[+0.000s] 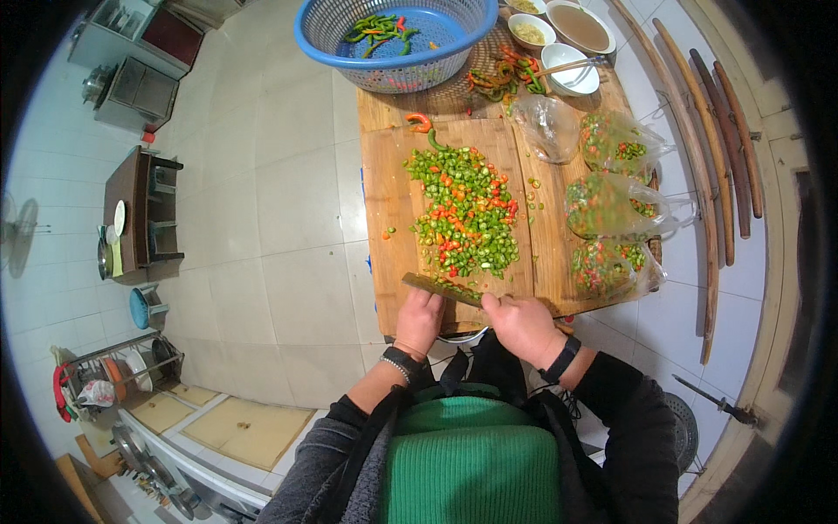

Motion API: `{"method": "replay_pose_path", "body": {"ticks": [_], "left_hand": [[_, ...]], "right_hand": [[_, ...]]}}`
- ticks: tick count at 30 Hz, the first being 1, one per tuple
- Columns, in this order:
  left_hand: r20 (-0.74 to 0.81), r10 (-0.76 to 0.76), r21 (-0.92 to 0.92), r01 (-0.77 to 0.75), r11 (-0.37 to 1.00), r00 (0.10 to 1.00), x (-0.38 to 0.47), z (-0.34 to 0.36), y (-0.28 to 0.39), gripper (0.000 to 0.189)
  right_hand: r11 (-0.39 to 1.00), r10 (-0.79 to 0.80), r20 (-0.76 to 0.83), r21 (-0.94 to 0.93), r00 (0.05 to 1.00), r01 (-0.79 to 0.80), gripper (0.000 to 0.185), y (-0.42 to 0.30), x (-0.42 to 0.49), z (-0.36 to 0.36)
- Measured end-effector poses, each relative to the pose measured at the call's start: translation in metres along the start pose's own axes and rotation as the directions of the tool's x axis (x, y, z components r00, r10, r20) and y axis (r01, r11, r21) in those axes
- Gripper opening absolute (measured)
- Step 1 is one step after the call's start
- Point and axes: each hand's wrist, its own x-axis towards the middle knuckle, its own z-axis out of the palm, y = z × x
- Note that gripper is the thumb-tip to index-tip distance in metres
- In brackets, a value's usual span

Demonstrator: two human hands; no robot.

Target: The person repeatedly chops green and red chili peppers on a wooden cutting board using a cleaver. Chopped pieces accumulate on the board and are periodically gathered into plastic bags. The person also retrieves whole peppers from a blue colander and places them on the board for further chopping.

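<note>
In my right hand is a cleaver, held at its handle end near the front edge of a wooden cutting board. Bits of green chilli lie along the blade. My left hand is at the near side of the blade's far end, its fingers curled and partly hidden; whether it grips anything cannot be seen. Beyond the blade spreads a heap of chopped green and red chillies. A whole red chilli and a green one lie at the heap's far end.
A blue plastic basket with whole chillies stands at the back. Bags of chopped chillies line the right side, beside a crumpled plastic bag. Behind them are a white bowl with chopsticks and more bowls. Wooden poles lean on the right.
</note>
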Motion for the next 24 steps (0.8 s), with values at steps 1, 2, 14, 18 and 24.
{"method": "replay_pose_path", "body": {"ticks": [1,2,14,18,24], "left_hand": [[0.009,0.0,0.0,0.0,1.0,1.0,0.0,0.0,0.0,0.018],[0.012,0.003,-0.003,-0.003,1.0,1.0,0.0,0.0,-0.001,0.018],[0.042,-0.015,0.014,0.014,1.0,0.999,-0.003,-0.001,-0.003,0.027],[0.036,0.036,-0.017,-0.036,0.999,0.999,-0.002,-0.006,-0.003,0.027],[0.093,0.053,-0.024,-0.051,0.998,0.994,0.0,-0.008,-0.009,0.026]], "right_hand": [[0.998,0.056,0.058,-0.005,0.997,-0.056,0.012,-0.002,0.002,0.002],[0.995,0.103,0.092,-0.007,0.99,-0.102,0.01,-0.005,0.006,0.006],[0.989,0.143,0.103,0.018,0.984,-0.146,0.018,-0.005,0.008,0.013],[0.99,0.129,-0.019,0.051,0.991,-0.128,0.009,-0.004,0.016,0.02],[0.974,0.215,0.148,0.038,0.965,-0.223,0.02,-0.013,-0.003,0.005]]}}
